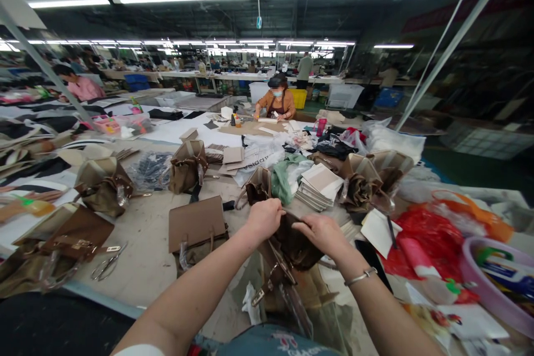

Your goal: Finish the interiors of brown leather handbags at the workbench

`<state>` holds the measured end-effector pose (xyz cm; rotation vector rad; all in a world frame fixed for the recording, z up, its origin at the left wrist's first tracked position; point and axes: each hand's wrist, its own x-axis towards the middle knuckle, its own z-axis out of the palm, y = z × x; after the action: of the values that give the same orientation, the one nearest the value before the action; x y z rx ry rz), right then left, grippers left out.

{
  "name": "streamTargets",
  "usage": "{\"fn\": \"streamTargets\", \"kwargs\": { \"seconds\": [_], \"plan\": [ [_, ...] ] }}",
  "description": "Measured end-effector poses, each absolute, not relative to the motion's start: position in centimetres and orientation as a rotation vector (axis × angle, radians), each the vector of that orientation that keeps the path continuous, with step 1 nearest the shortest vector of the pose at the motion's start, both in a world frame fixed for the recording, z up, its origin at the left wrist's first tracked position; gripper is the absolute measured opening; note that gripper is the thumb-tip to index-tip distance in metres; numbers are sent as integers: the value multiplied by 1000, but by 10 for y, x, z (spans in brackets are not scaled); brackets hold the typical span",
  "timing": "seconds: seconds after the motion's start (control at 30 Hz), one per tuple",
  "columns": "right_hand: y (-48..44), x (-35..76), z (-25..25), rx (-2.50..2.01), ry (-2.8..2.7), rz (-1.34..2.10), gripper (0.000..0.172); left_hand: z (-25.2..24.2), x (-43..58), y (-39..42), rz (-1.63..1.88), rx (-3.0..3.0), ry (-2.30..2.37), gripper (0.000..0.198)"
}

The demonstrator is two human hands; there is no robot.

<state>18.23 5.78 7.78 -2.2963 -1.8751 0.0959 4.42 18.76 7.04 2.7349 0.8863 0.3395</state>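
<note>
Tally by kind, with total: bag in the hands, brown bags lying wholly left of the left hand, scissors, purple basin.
Held bag: 1
Brown bags wholly left of the left hand: 4
Scissors: 1 pair
Purple basin: 1
Total: 7

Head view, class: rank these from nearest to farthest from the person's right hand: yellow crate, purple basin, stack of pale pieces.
1. Stack of pale pieces: just beyond the right hand.
2. Purple basin: well off to the right.
3. Yellow crate: far off in the background.
</note>
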Motion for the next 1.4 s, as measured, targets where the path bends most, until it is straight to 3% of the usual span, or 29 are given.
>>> {"fn": "streamTargets", "kwargs": {
  "seconds": [0.27,0.37,0.43,0.6,0.8,1.03,1.4],
  "plan": [
    [87,167,83,-2433,-1926,35,37,63,38,194,591,2523,714,12],
    [92,166,82,-2453,-1929,14,36,61,24,191,699,2357,628,54],
    [91,168,82,-2453,-1929,20,36,61,15,190,641,2344,665,63],
    [81,173,84,-2425,-1958,41,36,68,4,204,603,2476,613,37],
    [70,171,82,-2451,-1889,57,36,80,11,217,470,2698,294,26],
    [67,178,80,-2458,-1849,81,37,76,32,201,465,2694,421,10],
    [63,185,78,-2414,-1838,124,42,69,51,197,429,2741,724,14]
  ]
}}
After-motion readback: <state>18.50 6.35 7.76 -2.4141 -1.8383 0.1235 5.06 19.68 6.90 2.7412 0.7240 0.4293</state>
